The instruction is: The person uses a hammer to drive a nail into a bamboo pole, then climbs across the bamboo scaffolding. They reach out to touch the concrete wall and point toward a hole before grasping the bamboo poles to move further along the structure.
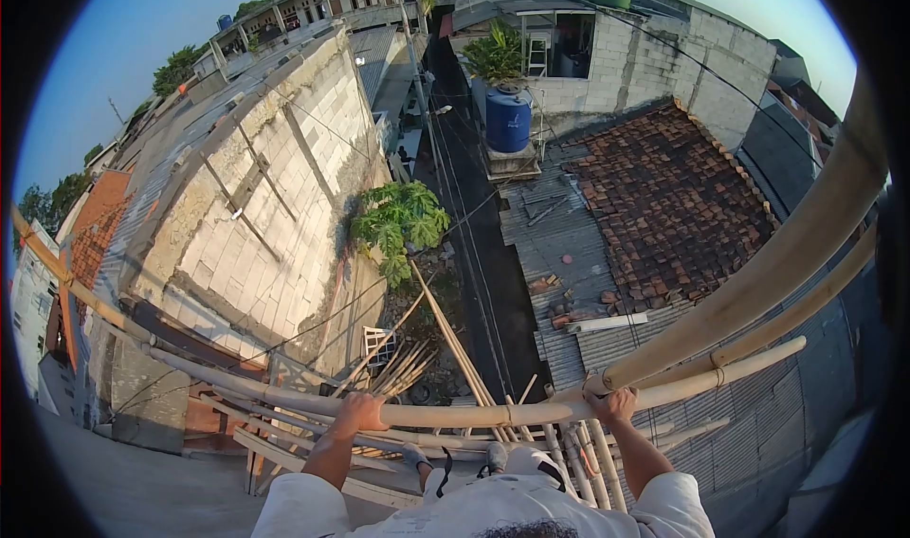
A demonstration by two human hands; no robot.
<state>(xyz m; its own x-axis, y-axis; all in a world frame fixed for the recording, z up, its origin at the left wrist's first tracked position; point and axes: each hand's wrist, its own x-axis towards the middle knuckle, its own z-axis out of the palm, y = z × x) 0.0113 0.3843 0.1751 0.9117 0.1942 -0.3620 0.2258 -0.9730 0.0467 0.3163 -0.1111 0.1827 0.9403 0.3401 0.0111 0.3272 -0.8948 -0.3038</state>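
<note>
A long horizontal bamboo pole (483, 416) runs across the view in front of my body. My left hand (362, 411) is wrapped round it left of the middle. Farther right, my right hand (614, 404) grips the same pole, close to where a thick slanting bamboo pole (739, 312) meets it. My feet, in grey shoes (496, 456), show below the pole on the bamboo scaffold.
Several bamboo poles (455, 339) slope down toward the ground far below. A block wall (284, 206) rises at the left, beside a green tree (400, 223). At the right are a tiled roof (668, 197), a corrugated metal roof (550, 244) and a blue tank (508, 121). Wires cross the alley.
</note>
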